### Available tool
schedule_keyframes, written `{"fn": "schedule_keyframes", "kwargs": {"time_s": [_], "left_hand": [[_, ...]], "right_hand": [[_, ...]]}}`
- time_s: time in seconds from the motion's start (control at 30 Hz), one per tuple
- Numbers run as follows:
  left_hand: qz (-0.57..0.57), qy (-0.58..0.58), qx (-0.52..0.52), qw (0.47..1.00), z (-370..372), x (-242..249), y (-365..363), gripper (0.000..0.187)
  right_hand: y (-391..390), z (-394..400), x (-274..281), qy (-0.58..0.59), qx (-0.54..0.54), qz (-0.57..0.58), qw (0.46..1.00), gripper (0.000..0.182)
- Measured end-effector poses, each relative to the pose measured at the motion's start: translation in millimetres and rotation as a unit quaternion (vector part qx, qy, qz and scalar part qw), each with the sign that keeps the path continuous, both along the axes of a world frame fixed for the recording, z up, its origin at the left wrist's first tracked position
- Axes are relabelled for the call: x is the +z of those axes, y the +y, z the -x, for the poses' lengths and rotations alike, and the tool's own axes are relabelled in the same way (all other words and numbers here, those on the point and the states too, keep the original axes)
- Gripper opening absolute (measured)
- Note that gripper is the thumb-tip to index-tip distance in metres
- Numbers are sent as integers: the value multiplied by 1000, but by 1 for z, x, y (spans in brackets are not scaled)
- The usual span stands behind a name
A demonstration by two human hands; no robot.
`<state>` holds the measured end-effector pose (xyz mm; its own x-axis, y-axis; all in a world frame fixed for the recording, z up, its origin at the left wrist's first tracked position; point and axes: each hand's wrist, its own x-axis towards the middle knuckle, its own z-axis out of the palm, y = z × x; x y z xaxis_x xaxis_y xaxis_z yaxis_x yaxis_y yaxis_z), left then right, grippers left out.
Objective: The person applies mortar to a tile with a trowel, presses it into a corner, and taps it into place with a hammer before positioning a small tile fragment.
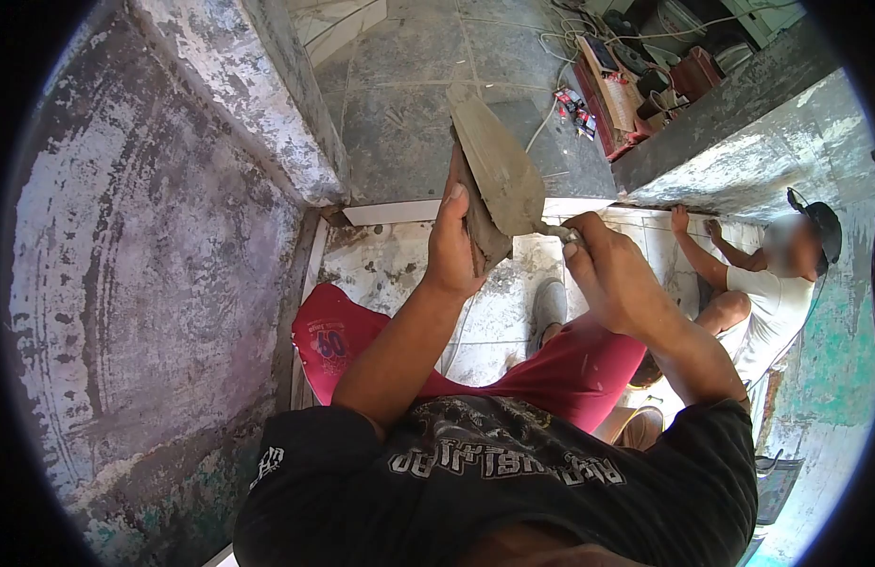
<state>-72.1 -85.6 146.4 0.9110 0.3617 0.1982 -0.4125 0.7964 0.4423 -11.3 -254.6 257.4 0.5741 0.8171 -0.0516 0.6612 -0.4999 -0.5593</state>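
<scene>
My right hand [607, 269] is closed around the handle of a trowel [503, 165], whose broad blade is smeared with grey mortar. The blade points up and to the left, lying against a narrow reddish-brown tile piece [454, 180]. Wet grey mortar [486, 236] coats the side of that piece facing the trowel. My left hand [449, 248] grips the piece from its left side, thumb upward, and holds it upright. Part of the piece is hidden behind the blade.
A co-worker [773, 293] squats at the right, hands at the wall base. Beyond the white-edged step [399, 212] lies a grey tiled floor [390, 132]. A red wooden box [612, 104] with tools and cables stands there. A rough wall [163, 246] rises at left.
</scene>
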Motion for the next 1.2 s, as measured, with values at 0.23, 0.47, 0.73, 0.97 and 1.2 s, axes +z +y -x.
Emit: {"fn": "schedule_keyframes", "kwargs": {"time_s": [0.23, 0.47, 0.73, 0.97, 1.2], "left_hand": [[-11, -31, 12, 999, -5, -4, 0, 68], [-36, -49, 65, 996, -8, -3, 3, 81], [-40, -64, 110, 991, -14, -13, 39, 79], [-28, -76, 83, 993, -7, -27, 73, 73], [155, -165, -71, 971, 7, -40, 69, 83]], "right_hand": [[-2, 6, 10, 7, 1, 22, 1000, 25], [-7, 10, 22, -13, 20, 47, 999, 24], [-22, 18, 43, -6, 36, 118, 992, 20], [-29, 15, 61, 36, -41, 43, 998, 21], [-36, -10, 39, 120, -98, -142, 978, 25]]}}
